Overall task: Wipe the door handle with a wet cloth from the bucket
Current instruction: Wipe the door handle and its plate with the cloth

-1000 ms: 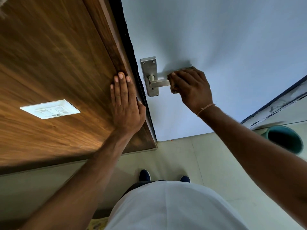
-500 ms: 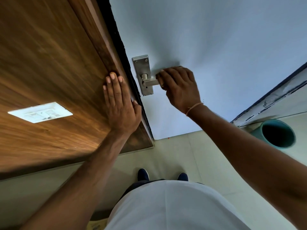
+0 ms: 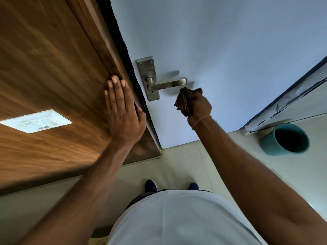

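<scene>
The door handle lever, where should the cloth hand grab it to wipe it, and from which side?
Wrap the cloth around the free rounded end of the lever, coming up from below, where the right hand already sits. The lever juts sideways from the backplate, clear of the door, so fingers can likely close round it and slide toward the pivot.

My left hand (image 3: 123, 114) lies flat on the wooden panel (image 3: 53, 76), its fingertips at the frame edge beside the door (image 3: 230, 50). The switch plate (image 3: 36, 121) sits on that panel, left of my hand. The door handle (image 3: 166, 84) juts rightward from its backplate (image 3: 147, 68) at the door's left edge. My right hand (image 3: 200, 105) grips the cloth (image 3: 184, 101) just below the lever's tip, apart from it. The bucket (image 3: 284, 138) stands on the floor (image 3: 185, 165) to the right, near the door's far jamb. My shoes (image 3: 151, 185) are on the floor before the door.
</scene>
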A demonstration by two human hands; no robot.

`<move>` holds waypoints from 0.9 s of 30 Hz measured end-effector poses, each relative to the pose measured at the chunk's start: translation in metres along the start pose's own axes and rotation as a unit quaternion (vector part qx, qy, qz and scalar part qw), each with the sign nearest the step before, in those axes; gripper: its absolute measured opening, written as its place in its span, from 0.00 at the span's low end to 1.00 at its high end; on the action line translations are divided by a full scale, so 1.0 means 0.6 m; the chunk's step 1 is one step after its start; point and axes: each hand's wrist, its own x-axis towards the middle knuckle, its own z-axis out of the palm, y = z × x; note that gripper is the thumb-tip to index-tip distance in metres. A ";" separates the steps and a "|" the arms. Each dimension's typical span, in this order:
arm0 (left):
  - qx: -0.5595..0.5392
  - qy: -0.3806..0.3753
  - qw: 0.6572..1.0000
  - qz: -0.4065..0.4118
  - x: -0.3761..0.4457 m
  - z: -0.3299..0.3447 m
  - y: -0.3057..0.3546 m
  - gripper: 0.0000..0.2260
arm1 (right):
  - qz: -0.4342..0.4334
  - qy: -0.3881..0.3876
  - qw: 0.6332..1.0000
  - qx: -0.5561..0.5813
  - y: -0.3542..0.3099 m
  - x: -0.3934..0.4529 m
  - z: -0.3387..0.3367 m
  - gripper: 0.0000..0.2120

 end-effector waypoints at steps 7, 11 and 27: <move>-0.006 -0.011 1.000 0.012 -0.001 -0.006 -0.007 0.38 | 0.247 -0.134 0.930 0.239 0.039 -0.051 0.026 0.23; -0.012 -0.015 1.000 0.019 -0.001 -0.009 -0.008 0.37 | 0.277 -0.189 0.899 0.281 0.048 -0.069 0.067 0.26; -0.028 -0.009 0.999 0.035 -0.001 -0.008 -0.018 0.34 | 0.187 -0.261 0.929 0.187 0.035 -0.080 0.126 0.18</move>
